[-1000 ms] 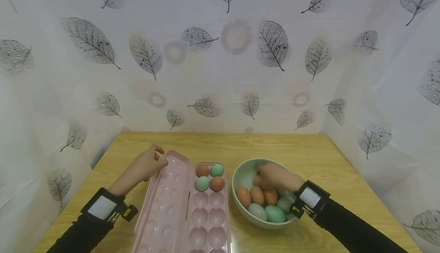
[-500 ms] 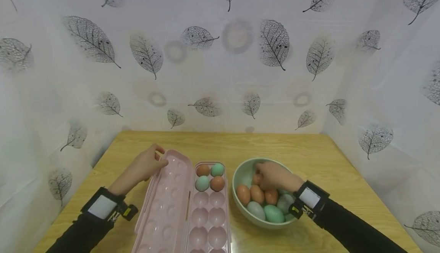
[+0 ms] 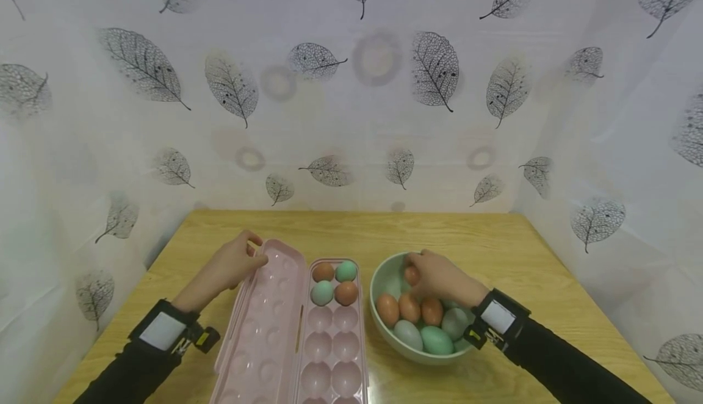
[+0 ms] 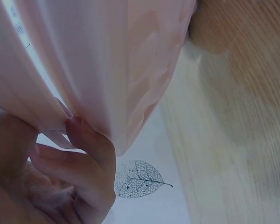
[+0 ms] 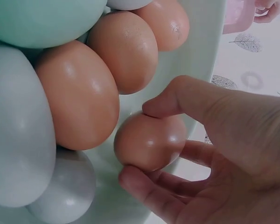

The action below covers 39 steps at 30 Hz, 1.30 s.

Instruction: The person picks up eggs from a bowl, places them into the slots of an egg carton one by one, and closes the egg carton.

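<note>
My right hand (image 3: 443,281) is inside the pale green bowl (image 3: 387,270). Its thumb and fingers grip a brown egg (image 5: 150,141) from either side, near the bowl's far wall. Other eggs crowd the near part of the bowl: brown ones (image 5: 79,95), a large green one (image 3: 437,340) and greyish ones (image 3: 408,335). At the left, my left hand (image 3: 233,262) pinches the edge of the pink egg box's raised lid (image 3: 269,318) between thumb and fingers. The box's tray (image 3: 332,318) holds two brown eggs (image 3: 346,293) and two green eggs (image 3: 322,293) at its far end.
The wooden table (image 3: 450,230) runs back to a white curtain (image 3: 373,117) printed with leaves, which also hangs at both sides. The egg box lies just left of the bowl, its near end cut off by the frame. Several cups of the tray hold nothing.
My right hand has risen slightly toward the bowl's far rim, and the brown egg in its fingers now shows more. My left hand and the lid have stayed put.
</note>
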{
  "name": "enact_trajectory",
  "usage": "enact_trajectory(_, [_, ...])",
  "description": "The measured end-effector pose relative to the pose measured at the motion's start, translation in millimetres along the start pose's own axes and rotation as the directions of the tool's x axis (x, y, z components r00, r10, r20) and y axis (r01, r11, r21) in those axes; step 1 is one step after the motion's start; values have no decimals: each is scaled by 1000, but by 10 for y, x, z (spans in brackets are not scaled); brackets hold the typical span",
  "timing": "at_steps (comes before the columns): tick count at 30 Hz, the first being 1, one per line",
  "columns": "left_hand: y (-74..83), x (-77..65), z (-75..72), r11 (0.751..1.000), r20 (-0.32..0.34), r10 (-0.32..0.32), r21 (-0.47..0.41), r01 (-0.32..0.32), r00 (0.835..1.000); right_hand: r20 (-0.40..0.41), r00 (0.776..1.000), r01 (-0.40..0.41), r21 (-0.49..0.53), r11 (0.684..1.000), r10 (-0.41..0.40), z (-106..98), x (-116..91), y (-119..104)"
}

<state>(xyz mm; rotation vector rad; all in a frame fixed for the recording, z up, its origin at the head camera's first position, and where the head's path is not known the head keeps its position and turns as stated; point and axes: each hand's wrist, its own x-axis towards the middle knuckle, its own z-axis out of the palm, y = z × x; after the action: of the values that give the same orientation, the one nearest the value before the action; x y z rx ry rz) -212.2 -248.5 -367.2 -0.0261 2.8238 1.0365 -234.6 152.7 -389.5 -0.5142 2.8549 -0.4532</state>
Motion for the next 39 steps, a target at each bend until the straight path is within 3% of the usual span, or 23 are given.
enact_trajectory(9, [-5,3,7,1000,-1,5,-8,-5,1000,-12,1000,-8,83,997,9,-15,26,11])
enact_trajectory(24, [-10,8,18,1000,5,5,-10,-5,1000,-20,1000,3,107,994,0,-63,14,-12])
enact_trajectory(32, [-6,0,12,1000,13,-3,-9,3,1000,-58,997,63,63,996,-59,-201,4,-71])
enact_trajectory(39, [-11,14,-4,1000,14,-7,-3,7,1000,-47,996,84,99,992,-79,-353,-51,-141])
